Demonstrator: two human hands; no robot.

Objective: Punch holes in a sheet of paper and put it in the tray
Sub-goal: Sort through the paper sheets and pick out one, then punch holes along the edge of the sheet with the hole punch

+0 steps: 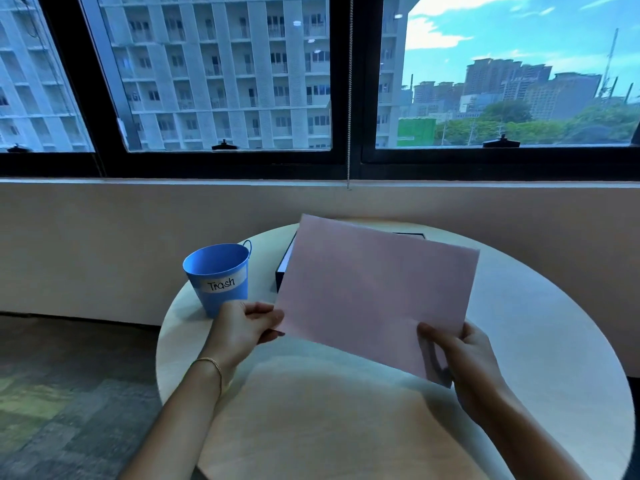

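Head view: the fingers (268, 315) of the left hand (244, 329) are closed on the lower left corner of a pink sheet of paper (375, 294), thumb on the near face and the other tips curled behind the edge. The fingers (429, 336) of the right hand (464, 356) pinch the sheet's lower right corner, thumb lying on the near face and the rest hidden behind the paper. A thin gold bracelet (211, 363) circles the left wrist.

The sheet is held up off the surface (540, 341), tilted so that its left edge sits higher than its right, and its face shows no holes that can be made out. It casts a soft shadow on the round pale surface below. Behind the sheet, at about 12 o'clock from the hands, a dark tray (285, 268) lies flat on the surface; only its left edge and a strip of its far rim show past the paper, so what it holds cannot be told.

At 10 o'clock from the left hand, just beyond it, a blue pail (218, 273) stands upright on the surface, with a white label reading "Trash" and a thin wire handle at its right rim. Beyond the surface at 12 o'clock is a pale wall under a dark-framed window (346, 161), with a bead cord (349, 98) hanging down its middle post. Grey carpet (69, 393) covers the floor at 9 o'clock.
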